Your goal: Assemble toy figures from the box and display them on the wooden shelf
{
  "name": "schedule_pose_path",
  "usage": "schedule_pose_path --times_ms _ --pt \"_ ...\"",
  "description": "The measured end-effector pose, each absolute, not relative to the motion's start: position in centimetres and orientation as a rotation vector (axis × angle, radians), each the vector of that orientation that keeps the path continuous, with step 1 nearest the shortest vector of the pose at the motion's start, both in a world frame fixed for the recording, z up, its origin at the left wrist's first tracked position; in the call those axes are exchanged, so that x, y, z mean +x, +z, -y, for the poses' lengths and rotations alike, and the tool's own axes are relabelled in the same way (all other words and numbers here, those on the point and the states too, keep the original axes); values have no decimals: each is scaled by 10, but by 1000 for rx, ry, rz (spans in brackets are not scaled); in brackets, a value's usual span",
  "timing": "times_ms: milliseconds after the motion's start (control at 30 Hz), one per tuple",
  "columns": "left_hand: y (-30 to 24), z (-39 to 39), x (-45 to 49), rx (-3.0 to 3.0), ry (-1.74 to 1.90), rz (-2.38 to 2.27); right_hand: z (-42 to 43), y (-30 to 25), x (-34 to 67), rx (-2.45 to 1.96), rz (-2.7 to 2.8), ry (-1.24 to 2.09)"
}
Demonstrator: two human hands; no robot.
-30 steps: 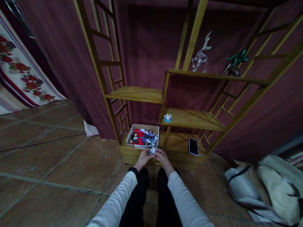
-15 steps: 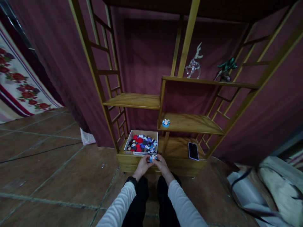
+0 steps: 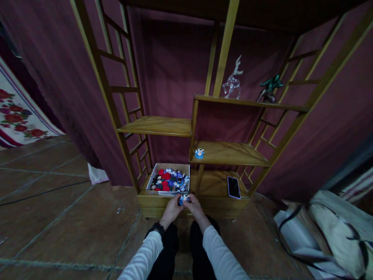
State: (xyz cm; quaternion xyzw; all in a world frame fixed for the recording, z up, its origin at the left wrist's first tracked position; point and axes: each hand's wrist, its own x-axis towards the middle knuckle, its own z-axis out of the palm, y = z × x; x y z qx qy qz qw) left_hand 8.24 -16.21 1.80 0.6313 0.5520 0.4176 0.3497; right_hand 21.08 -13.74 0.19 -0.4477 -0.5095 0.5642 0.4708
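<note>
Between my two hands is a small figurine (image 3: pixel 184 200) with a blue round base and a dark-topped head. My left hand (image 3: pixel 172 212) grips it from the left, my right hand (image 3: pixel 194 207) from the right, fingers closed around its sides. Just beyond them, an open cardboard box (image 3: pixel 153 174) on the low shelf holds many small figurines in red, black, blue and purple. A similar blue-based figurine (image 3: pixel 199 153) stands upright at the left end of the middle right shelf (image 3: pixel 233 151).
A phone (image 3: pixel 233 187) lies on the bottom shelf at right. Higher up stand a clear deer ornament (image 3: pixel 233 81) and a green and brown figure (image 3: pixel 270 89). Bags (image 3: pixel 335 233) rest on the floor at right. A black cable (image 3: pixel 43 192) crosses the tiles at left.
My view has shifted slightly, so the shelves appear farther left. The figurine stays between both hands, its angle slightly changed. The figurine on the shelf has not moved.
</note>
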Motion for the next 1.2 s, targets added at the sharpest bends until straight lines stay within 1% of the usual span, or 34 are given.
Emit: schedule_pose_path --times_ms 400,533,833,1200 --pt "29 166 86 1868 970 -1523 134 -13 209 -1133 1217 1319" --pt "37 173 89 1911 847 -1597 136 -8 210 -1107 1181 1365" --pt "42 182 94 2134 594 -1689 136 -4 219 -1141 1245 1349" --pt "43 185 101 2329 515 -1662 135 -12 225 -1171 1285 1313"
